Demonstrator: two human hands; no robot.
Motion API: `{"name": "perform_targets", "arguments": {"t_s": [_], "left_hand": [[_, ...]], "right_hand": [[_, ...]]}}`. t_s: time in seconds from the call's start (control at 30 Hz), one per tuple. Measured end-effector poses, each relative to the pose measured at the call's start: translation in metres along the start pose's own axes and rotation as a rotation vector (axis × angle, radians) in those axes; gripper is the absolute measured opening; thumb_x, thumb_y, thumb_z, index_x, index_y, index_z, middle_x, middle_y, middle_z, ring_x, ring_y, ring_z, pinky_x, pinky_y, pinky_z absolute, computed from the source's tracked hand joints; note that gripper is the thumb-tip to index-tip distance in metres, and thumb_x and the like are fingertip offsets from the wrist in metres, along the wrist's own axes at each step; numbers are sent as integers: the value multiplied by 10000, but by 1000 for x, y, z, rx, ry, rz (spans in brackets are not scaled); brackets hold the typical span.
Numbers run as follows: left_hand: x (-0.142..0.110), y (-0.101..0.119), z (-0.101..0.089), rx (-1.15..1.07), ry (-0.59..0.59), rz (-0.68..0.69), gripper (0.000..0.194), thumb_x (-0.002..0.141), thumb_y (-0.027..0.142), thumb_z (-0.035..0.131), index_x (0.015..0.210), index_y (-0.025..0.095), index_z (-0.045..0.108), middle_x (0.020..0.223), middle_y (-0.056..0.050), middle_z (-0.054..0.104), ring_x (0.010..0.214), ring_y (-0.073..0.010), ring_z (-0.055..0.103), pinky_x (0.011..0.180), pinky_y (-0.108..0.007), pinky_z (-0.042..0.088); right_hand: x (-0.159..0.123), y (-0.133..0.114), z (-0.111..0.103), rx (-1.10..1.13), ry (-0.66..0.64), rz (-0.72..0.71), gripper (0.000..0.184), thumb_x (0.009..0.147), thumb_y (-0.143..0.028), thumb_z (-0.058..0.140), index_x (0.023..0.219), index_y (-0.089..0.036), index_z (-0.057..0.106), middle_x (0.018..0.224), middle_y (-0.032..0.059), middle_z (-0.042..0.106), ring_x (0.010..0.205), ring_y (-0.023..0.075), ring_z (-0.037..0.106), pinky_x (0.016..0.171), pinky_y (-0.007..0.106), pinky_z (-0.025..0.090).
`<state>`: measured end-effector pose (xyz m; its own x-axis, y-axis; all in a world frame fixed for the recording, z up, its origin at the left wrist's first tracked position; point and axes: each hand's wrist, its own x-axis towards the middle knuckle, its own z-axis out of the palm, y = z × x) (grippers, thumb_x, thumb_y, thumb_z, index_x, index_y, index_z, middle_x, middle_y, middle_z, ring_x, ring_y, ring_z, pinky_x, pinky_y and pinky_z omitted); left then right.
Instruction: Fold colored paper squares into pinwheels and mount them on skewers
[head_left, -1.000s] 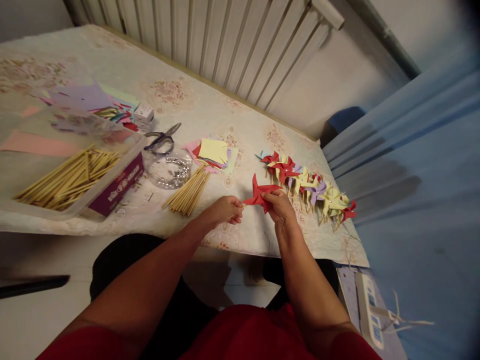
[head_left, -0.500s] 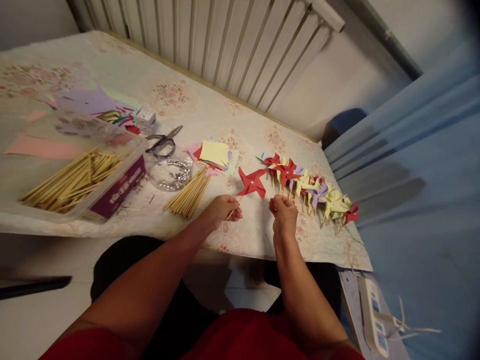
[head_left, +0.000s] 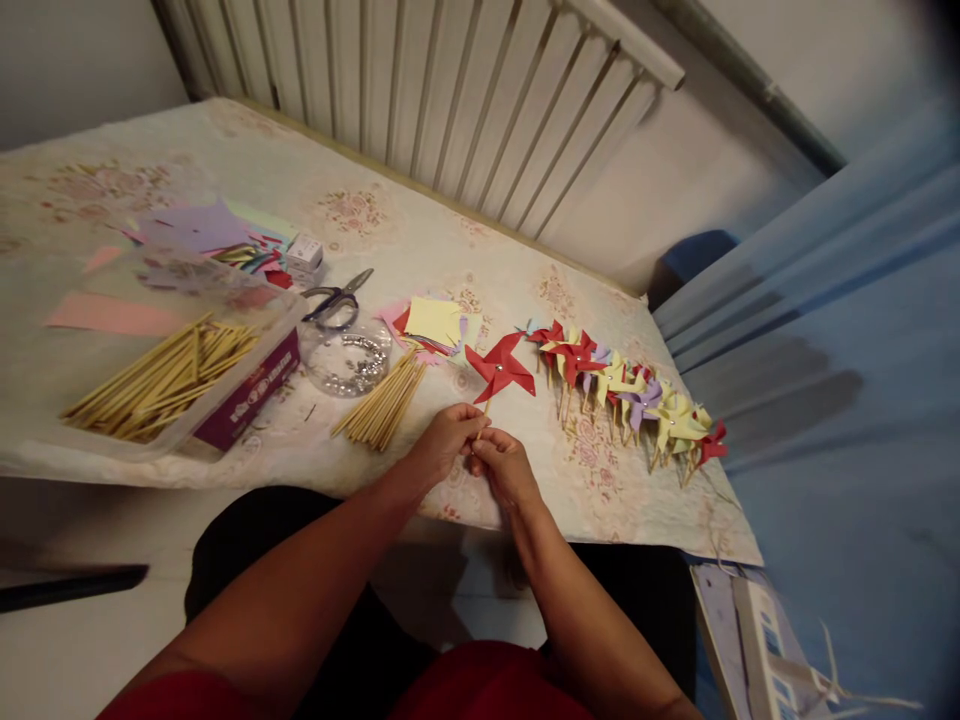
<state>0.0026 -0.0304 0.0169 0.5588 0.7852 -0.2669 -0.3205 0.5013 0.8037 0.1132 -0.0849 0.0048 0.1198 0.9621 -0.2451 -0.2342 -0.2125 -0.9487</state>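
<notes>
Drawn across to meet the left hand (head_left: 454,440), the right hand (head_left: 501,462) now pinches the stick of the red pinwheel (head_left: 499,368) beside the left's own pinch. The pinwheel stands above both hands, between the loose sticks (head_left: 381,402) and the finished pinwheels (head_left: 622,385).

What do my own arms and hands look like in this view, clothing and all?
Red sleeves cover only the upper arms; both forearms are bare. The left hand and right hand wear no gloves, and I can't see a watch or bracelet on either wrist.
</notes>
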Motion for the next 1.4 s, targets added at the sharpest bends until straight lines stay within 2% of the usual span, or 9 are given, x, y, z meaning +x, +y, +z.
{"name": "perform_targets", "arguments": {"t_s": [0.2, 0.37, 0.5, 0.6, 0.73, 1.2, 1.4], "left_hand": [[0, 3, -1, 28, 12, 8, 210, 664, 225, 683, 782, 157, 523, 594, 61, 484, 416, -47, 416, 414, -192, 304], [3, 12, -5, 24, 96, 50, 241, 603, 118, 640, 832, 140, 570, 775, 4, 586, 598, -76, 539, 559, -210, 421], [3, 19, -6, 36, 115, 50, 165, 690, 233, 648, 817, 146, 587, 844, -33, 610, 766, -124, 587, 699, -239, 461], [4, 22, -7, 53, 140, 65, 213, 756, 359, 632, 782, 156, 573, 847, -40, 606, 823, -143, 587, 749, -254, 460], [6, 22, -9, 60, 147, 92, 243, 745, 385, 653, 746, 169, 543, 795, -18, 579, 784, -132, 567, 741, -246, 450], [11, 18, -10, 63, 110, 71, 181, 722, 288, 627, 683, 164, 502, 690, 14, 519, 628, -93, 513, 651, -224, 441], [10, 20, -8, 59, 77, 45, 192, 727, 261, 619, 679, 169, 457, 659, 20, 496, 544, -81, 496, 512, -199, 388]], "right_hand": [[0, 1, 0, 3, 32, 4, 137, 684, -281, 700, 761, -169, 689, 680, 17, 682, 451, 73, 469, 461, 223, 338], [-1, 0, -6, 35, 46, 38, 220, 666, -305, 736, 841, -179, 689, 693, 17, 685, 477, 82, 490, 468, 222, 360], [1, 0, -8, 39, 40, 58, 231, 652, -305, 752, 834, -178, 687, 687, 16, 688, 473, 81, 496, 462, 218, 360], [2, 1, -8, 29, 36, 60, 231, 653, -310, 752, 829, -176, 685, 671, 13, 684, 465, 79, 489, 454, 215, 355], [3, 3, -8, 1, 32, 72, 233, 656, -313, 745, 835, -179, 682, 668, 12, 686, 455, 77, 478, 442, 213, 347], [3, 3, -7, -70, 4, 99, 248, 644, -320, 751, 836, -174, 694, 671, 15, 702, 443, 76, 494, 424, 202, 355], [3, 1, -6, -78, -13, 103, 242, 653, -323, 749, 839, -178, 698, 670, 16, 700, 453, 82, 496, 430, 209, 357]]}}
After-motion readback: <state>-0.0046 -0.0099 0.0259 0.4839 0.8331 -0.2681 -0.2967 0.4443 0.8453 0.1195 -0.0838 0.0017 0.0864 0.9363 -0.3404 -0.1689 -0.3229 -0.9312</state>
